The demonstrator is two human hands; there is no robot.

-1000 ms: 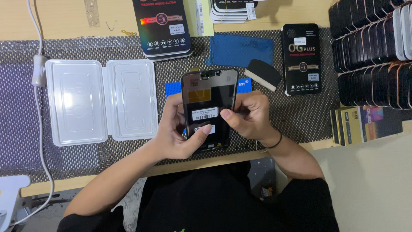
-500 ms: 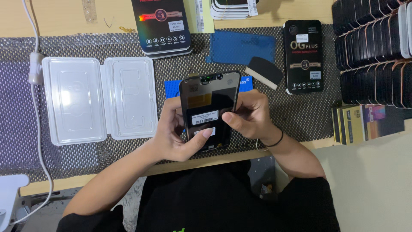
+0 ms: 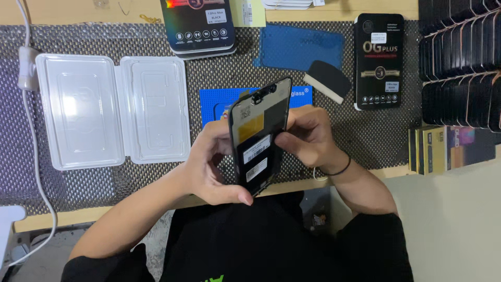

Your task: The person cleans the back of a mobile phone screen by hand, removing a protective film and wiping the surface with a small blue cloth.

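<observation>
I hold a black phone display panel above the mat, its back side toward me with white stickers and a gold patch showing. It is tilted on edge, notch end away from me. My left hand grips its left and lower edge, thumb at the bottom corner. My right hand pinches its right edge, a black band on the wrist. A blue card lies on the mat under the panel, partly hidden.
An open clear plastic case lies to the left on the woven mat. Black retail boxes, a blue film sheet and a black squeegee lie beyond. Racks of dark panels fill the right; a white cable runs left.
The panel has turned from lying flat toward me to standing tilted on its edge, and both hands have shifted their grip along its sides.
</observation>
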